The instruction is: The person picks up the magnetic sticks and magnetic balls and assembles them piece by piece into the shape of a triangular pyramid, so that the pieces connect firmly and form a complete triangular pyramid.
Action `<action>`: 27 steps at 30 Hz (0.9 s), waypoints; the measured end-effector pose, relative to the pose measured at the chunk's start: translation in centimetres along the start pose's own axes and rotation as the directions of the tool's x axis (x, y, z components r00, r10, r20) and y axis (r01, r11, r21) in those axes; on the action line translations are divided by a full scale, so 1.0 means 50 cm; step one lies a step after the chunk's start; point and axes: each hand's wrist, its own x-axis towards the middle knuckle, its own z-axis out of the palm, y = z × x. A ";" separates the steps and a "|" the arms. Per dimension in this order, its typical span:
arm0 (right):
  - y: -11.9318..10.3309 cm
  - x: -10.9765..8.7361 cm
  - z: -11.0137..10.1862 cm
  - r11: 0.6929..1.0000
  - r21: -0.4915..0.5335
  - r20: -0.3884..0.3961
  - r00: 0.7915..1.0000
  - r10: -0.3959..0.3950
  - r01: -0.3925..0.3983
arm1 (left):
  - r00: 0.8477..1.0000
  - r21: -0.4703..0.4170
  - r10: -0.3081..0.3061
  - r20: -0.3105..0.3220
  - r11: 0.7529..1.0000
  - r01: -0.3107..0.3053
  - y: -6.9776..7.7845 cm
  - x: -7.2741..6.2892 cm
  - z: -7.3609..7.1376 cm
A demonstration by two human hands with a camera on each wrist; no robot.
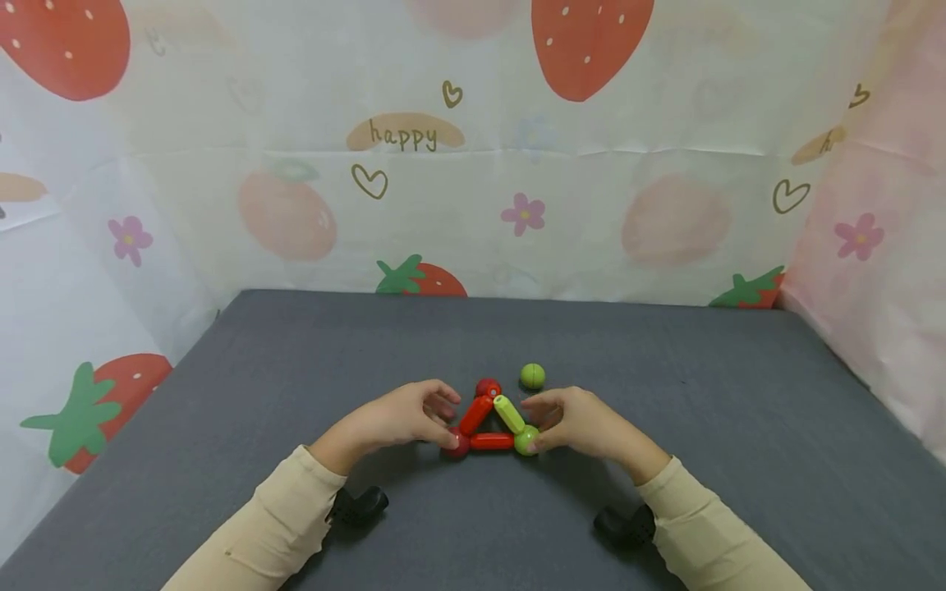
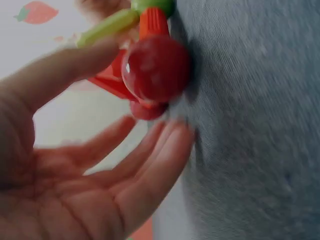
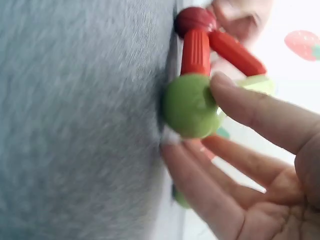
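Observation:
A triangle of toy rods and balls lies on the grey table. Its lower side is a red rod between a red ball and a green ball. Another red rod leads to the far red ball; a yellow-green rod slants from the green ball toward it, and whether they join is unclear. My left hand has its thumb by the near red ball, fingers spread apart from it. My right hand touches the green ball with its thumb, its fingers loosely extended beside it.
A loose green ball lies behind the triangle, to the right. Black wrist devices sit under both forearms. A printed cloth hangs along the far side and both flanks of the table.

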 end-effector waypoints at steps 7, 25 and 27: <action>0.011 0.002 -0.018 0.997 0.073 0.044 0.999 0.023 -0.026 | 0.996 -0.064 -0.017 0.085 0.998 0.022 -0.010 0.004 -0.007; 0.026 0.123 -0.063 0.988 0.070 -0.118 0.982 0.145 -0.138 | 0.998 -0.070 -0.015 0.062 0.997 0.019 -0.017 0.008 -0.007; 0.026 0.126 -0.061 0.988 0.055 -0.124 0.981 0.148 -0.142 | 0.998 -0.065 -0.015 0.062 0.998 0.019 -0.016 0.007 -0.007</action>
